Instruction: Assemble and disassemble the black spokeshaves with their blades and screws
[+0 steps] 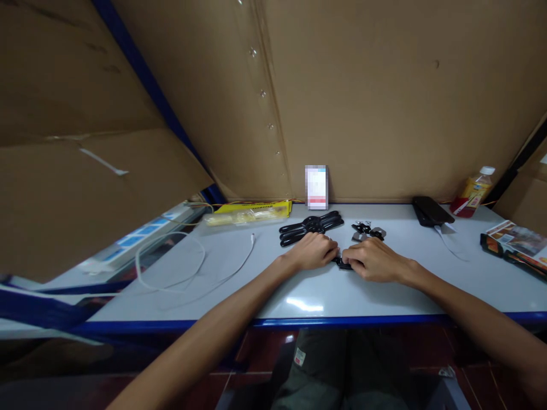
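Observation:
My left hand and my right hand meet just above the white tabletop, their fingers curled in a pinch. Between them is a small black part, mostly covered by the fingers, and both hands grip it. Just behind my left hand lies a black piece with several long rounded arms around a round hub. A little cluster of small black and metal parts sits behind my right hand, near its knuckles.
A phone with a lit screen leans against the cardboard wall. White cable, a yellow packet and a clear plastic bag lie left. A black phone, a drink bottle and packaging are right.

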Demonstrator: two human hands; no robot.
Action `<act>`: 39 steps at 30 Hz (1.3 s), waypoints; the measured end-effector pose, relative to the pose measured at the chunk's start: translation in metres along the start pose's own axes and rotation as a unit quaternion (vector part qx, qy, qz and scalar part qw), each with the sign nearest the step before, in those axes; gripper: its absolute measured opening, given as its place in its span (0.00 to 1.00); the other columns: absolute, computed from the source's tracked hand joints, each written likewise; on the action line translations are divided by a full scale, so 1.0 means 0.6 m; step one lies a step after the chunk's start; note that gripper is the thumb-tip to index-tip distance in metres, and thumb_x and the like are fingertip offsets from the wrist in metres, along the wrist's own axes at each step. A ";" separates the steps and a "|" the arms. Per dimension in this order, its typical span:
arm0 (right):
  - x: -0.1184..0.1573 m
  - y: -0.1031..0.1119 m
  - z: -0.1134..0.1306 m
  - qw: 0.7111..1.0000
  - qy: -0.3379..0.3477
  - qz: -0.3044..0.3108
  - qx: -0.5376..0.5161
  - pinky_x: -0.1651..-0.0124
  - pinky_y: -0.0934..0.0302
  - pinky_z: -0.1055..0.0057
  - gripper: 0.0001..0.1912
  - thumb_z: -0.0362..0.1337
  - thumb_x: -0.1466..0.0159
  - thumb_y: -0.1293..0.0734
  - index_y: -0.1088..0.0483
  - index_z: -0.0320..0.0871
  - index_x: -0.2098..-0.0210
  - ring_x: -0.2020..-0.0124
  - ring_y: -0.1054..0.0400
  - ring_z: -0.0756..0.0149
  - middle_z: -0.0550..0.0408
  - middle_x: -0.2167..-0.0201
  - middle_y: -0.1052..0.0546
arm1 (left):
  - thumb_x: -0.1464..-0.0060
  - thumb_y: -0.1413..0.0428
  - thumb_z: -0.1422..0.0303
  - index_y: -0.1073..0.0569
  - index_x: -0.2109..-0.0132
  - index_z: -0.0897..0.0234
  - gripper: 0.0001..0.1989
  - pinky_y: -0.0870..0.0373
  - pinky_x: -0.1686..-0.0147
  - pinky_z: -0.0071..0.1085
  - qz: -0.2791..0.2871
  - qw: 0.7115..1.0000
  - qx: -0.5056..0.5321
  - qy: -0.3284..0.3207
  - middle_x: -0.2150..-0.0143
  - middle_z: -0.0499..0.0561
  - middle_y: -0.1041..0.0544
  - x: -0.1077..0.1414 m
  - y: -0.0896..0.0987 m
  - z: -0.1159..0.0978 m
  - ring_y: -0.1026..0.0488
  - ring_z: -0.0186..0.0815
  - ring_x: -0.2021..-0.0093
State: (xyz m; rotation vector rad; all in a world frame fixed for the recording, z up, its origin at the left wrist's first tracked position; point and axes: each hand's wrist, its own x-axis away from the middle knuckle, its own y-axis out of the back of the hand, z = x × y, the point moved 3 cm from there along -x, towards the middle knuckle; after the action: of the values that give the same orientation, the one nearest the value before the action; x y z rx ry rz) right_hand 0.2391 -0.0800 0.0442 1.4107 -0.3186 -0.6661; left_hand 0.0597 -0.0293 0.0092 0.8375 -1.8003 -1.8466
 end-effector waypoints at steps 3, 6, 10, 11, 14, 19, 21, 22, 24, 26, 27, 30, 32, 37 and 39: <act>0.000 0.003 -0.007 0.999 -0.025 -0.013 0.035 0.68 0.56 0.65 0.12 0.26 0.35 0.40 0.26 0.43 0.66 0.74 0.38 0.67 0.54 0.70 0.22 | 0.34 0.52 0.68 0.22 0.67 0.65 0.17 0.44 0.71 0.33 0.000 1.000 0.003 -0.002 0.68 0.58 0.20 0.000 -0.001 0.000 0.27 0.38 0.72; 0.001 0.003 -0.011 0.999 -0.029 -0.023 0.031 0.67 0.54 0.65 0.13 0.25 0.35 0.41 0.25 0.43 0.65 0.72 0.36 0.67 0.53 0.68 0.21 | 0.33 0.52 0.68 0.22 0.66 0.65 0.17 0.44 0.71 0.33 0.002 1.000 0.000 -0.002 0.68 0.57 0.19 0.000 -0.001 0.000 0.27 0.37 0.72; 0.002 0.002 -0.002 1.000 0.008 -0.010 -0.027 0.65 0.51 0.67 0.14 0.25 0.35 0.41 0.25 0.44 0.64 0.70 0.34 0.67 0.54 0.66 0.20 | 0.34 0.51 0.68 0.21 0.66 0.65 0.17 0.44 0.71 0.32 0.003 1.000 -0.012 -0.004 0.67 0.57 0.19 0.000 -0.001 0.001 0.26 0.38 0.70; 0.002 0.002 0.000 0.999 0.011 -0.004 -0.032 0.65 0.51 0.67 0.14 0.25 0.35 0.41 0.25 0.43 0.64 0.71 0.34 0.67 0.54 0.66 0.19 | 0.34 0.51 0.68 0.21 0.66 0.65 0.17 0.44 0.71 0.32 0.004 1.000 -0.013 -0.004 0.67 0.57 0.19 0.000 -0.001 0.001 0.26 0.38 0.70; 0.001 0.003 0.001 1.000 0.001 0.001 -0.023 0.65 0.52 0.67 0.13 0.25 0.35 0.40 0.25 0.43 0.65 0.72 0.35 0.68 0.54 0.69 0.20 | 0.33 0.52 0.68 0.21 0.65 0.65 0.17 0.43 0.70 0.32 0.003 1.000 -0.011 -0.004 0.67 0.57 0.19 0.000 -0.002 0.002 0.26 0.38 0.70; 0.001 0.003 -0.009 0.999 -0.023 -0.007 0.028 0.67 0.55 0.66 0.12 0.26 0.35 0.40 0.26 0.43 0.66 0.73 0.38 0.67 0.53 0.71 0.23 | 0.34 0.52 0.68 0.21 0.66 0.65 0.17 0.43 0.70 0.33 -0.001 1.000 -0.006 -0.003 0.68 0.57 0.19 -0.001 -0.004 0.003 0.27 0.37 0.72; 0.001 0.003 -0.011 0.999 -0.023 -0.014 0.030 0.66 0.55 0.65 0.13 0.26 0.35 0.41 0.26 0.42 0.65 0.73 0.37 0.67 0.52 0.70 0.23 | 0.33 0.52 0.67 0.21 0.66 0.65 0.17 0.44 0.71 0.33 -0.003 1.000 -0.010 -0.004 0.68 0.57 0.19 -0.001 -0.005 0.003 0.27 0.37 0.72; 0.001 0.003 -0.011 0.999 -0.020 -0.018 0.023 0.66 0.54 0.65 0.13 0.26 0.35 0.41 0.26 0.43 0.65 0.73 0.37 0.67 0.52 0.69 0.23 | 0.33 0.52 0.68 0.21 0.66 0.65 0.17 0.44 0.71 0.33 -0.002 1.000 -0.011 -0.004 0.68 0.57 0.19 -0.001 -0.005 0.003 0.27 0.37 0.72; 0.001 0.003 -0.009 1.000 -0.012 -0.023 -0.002 0.66 0.52 0.66 0.14 0.25 0.36 0.41 0.25 0.43 0.65 0.71 0.35 0.67 0.52 0.66 0.21 | 0.33 0.52 0.68 0.21 0.66 0.65 0.17 0.45 0.71 0.33 -0.002 1.000 -0.010 -0.007 0.68 0.56 0.19 -0.001 -0.005 0.004 0.27 0.37 0.72; 0.001 0.001 -0.004 1.000 0.001 -0.017 -0.026 0.65 0.51 0.66 0.15 0.25 0.36 0.41 0.24 0.43 0.64 0.70 0.34 0.67 0.53 0.65 0.20 | 0.34 0.52 0.68 0.21 0.66 0.65 0.17 0.44 0.71 0.33 -0.004 1.000 -0.006 -0.010 0.68 0.57 0.19 -0.001 -0.005 0.004 0.27 0.37 0.71; 0.001 0.000 -0.002 0.999 0.006 -0.011 -0.034 0.64 0.50 0.67 0.15 0.25 0.36 0.41 0.24 0.43 0.64 0.70 0.33 0.68 0.53 0.64 0.19 | 0.34 0.52 0.68 0.22 0.66 0.65 0.17 0.45 0.71 0.33 -0.004 1.000 -0.004 -0.011 0.68 0.57 0.19 -0.001 -0.004 0.005 0.27 0.37 0.71; 0.001 -0.002 0.002 0.999 0.014 0.004 -0.037 0.64 0.50 0.67 0.14 0.25 0.36 0.41 0.24 0.43 0.63 0.71 0.33 0.68 0.53 0.64 0.19 | 0.34 0.51 0.68 0.22 0.66 0.65 0.16 0.45 0.71 0.33 -0.003 1.000 -0.005 -0.009 0.68 0.57 0.20 -0.001 -0.003 0.004 0.27 0.37 0.71; 0.001 0.000 0.001 0.999 0.009 0.005 -0.030 0.65 0.51 0.67 0.14 0.25 0.35 0.41 0.24 0.43 0.64 0.71 0.33 0.68 0.54 0.67 0.19 | 0.34 0.51 0.69 0.21 0.66 0.66 0.16 0.45 0.71 0.33 -0.002 1.000 -0.004 -0.008 0.68 0.57 0.19 -0.001 -0.002 0.003 0.27 0.37 0.71; 0.001 0.006 -0.012 0.999 -0.025 -0.009 0.025 0.67 0.57 0.65 0.12 0.26 0.35 0.40 0.26 0.43 0.67 0.74 0.37 0.66 0.53 0.72 0.22 | 0.34 0.52 0.69 0.21 0.66 0.66 0.17 0.43 0.71 0.32 -0.002 1.000 -0.005 -0.007 0.68 0.57 0.19 0.000 0.000 0.001 0.27 0.36 0.72; 0.000 0.006 -0.014 0.999 -0.028 -0.014 0.035 0.68 0.57 0.65 0.12 0.26 0.35 0.40 0.26 0.43 0.67 0.73 0.37 0.66 0.53 0.71 0.22 | 0.34 0.52 0.68 0.22 0.67 0.66 0.17 0.43 0.71 0.32 -0.006 1.000 -0.001 -0.008 0.69 0.57 0.20 0.000 0.000 0.001 0.28 0.36 0.73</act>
State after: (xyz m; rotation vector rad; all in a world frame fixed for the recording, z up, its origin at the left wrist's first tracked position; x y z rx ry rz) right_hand 0.2450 -0.0731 0.0462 1.4672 -0.3708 -0.7237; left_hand 0.0592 -0.0289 0.0089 0.8359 -1.8063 -1.8675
